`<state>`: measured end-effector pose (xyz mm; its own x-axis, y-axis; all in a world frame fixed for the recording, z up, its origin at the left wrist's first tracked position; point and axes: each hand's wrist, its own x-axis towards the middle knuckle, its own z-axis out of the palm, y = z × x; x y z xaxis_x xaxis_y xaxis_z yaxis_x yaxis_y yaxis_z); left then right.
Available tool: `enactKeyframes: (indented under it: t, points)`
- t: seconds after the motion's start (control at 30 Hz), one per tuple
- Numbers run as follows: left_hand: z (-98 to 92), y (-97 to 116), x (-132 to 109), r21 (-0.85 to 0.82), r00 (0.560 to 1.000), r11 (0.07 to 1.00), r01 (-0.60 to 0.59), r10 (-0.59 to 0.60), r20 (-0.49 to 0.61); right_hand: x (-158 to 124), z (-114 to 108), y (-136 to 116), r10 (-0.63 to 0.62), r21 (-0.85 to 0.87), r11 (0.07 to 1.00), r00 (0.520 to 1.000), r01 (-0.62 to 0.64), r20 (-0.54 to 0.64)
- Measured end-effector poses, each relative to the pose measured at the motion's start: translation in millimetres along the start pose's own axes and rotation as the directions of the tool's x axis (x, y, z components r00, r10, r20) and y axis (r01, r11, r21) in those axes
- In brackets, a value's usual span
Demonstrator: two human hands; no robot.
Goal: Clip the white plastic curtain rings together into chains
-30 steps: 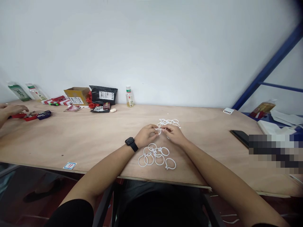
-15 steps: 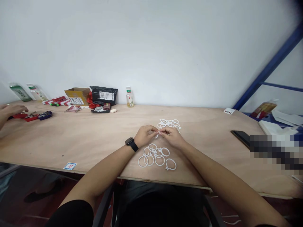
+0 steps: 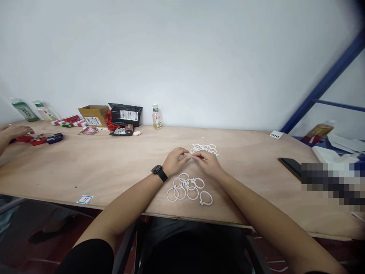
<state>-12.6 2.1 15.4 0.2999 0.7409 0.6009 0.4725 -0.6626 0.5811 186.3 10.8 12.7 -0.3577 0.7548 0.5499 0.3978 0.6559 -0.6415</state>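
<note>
My left hand (image 3: 177, 160), with a black watch (image 3: 157, 170) on its wrist, meets my right hand (image 3: 207, 162) at the fingertips above the table. Both hands are closed in a pinch on a small white plastic curtain ring, which the fingers almost wholly hide. Just beyond them lies a pile of white curtain rings (image 3: 211, 146), partly covered by my right hand. Nearer to me, between my forearms, several more curtain rings (image 3: 192, 193) with small eyelets lie loosely overlapping. One single curtain ring (image 3: 206, 198) rests a little apart at their right.
Along the wall stand a small bottle (image 3: 156, 118), a black parcel bag (image 3: 125, 115) and an open cardboard box (image 3: 92, 116). At far left another person's hand (image 3: 17, 131) touches red and blue items (image 3: 54, 138). A dark phone-like slab (image 3: 289, 166) lies right, near a white power strip (image 3: 276, 134).
My joined fingertips have risen slightly, away from me. The white curve that showed below them is now hidden. The ring piles lie as before.
</note>
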Motion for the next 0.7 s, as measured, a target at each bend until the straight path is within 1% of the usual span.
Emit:
enactKeyframes:
  t: [0.03, 0.1, 0.17, 0.23, 0.3, 0.37, 0.4, 0.47, 0.53, 0.6, 0.7]
  points:
    - [-1.8, -1, 0, 0.009, 0.999, 1.000, -0.005, 0.005, 0.034, 0, -4, 2, -0.054, -0.099, 0.994, 0.998, 0.052, -0.019]
    - [-5.9, -3, -1, 0.000, 0.984, 0.999, -0.044, 0.043, 0.173, 2, -12, 8, -0.121, -0.261, 0.960, 0.991, 0.105, -0.048]
    - [-9.1, -4, -2, -0.013, 0.936, 0.995, -0.100, 0.098, 0.339, 3, -21, 17, -0.105, -0.384, 0.921, 0.992, 0.068, -0.076]
    - [-10.5, -3, -3, 0.002, 0.883, 0.991, -0.131, 0.116, 0.455, 4, -28, 26, -0.034, -0.471, 0.882, 0.995, -0.015, -0.096]
    - [-10.4, -3, -3, 0.039, 0.847, 0.991, -0.131, 0.091, 0.523, 4, -30, 32, 0.036, -0.497, 0.865, 0.995, -0.076, -0.090]
    - [-9.9, -2, -3, 0.068, 0.821, 0.992, -0.106, 0.049, 0.569, 4, -28, 34, 0.062, -0.466, 0.881, 0.996, -0.082, -0.060]
    - [-9.8, -2, -3, 0.075, 0.809, 0.993, -0.091, 0.030, 0.586, 4, -25, 32, 0.053, -0.439, 0.896, 0.998, -0.067, -0.045]
    - [-9.8, -2, -3, 0.092, 0.797, 0.994, -0.065, -0.004, 0.604, 4, -20, 26, 0.000, -0.381, 0.925, 1.000, -0.002, -0.007]
    - [-9.8, -4, -3, 0.115, 0.813, 0.993, -0.036, -0.038, 0.581, 3, -15, 17, -0.068, -0.324, 0.943, 0.997, 0.076, 0.037]
    - [-9.2, -6, -3, 0.121, 0.856, 0.993, 0.018, -0.077, 0.511, 1, -11, 9, -0.118, -0.274, 0.953, 0.991, 0.132, 0.066]
    - [-6.8, -12, -1, 0.074, 0.933, 0.988, 0.132, -0.149, 0.327, -2, -9, 3, -0.152, -0.209, 0.964, 0.986, 0.162, 0.062]
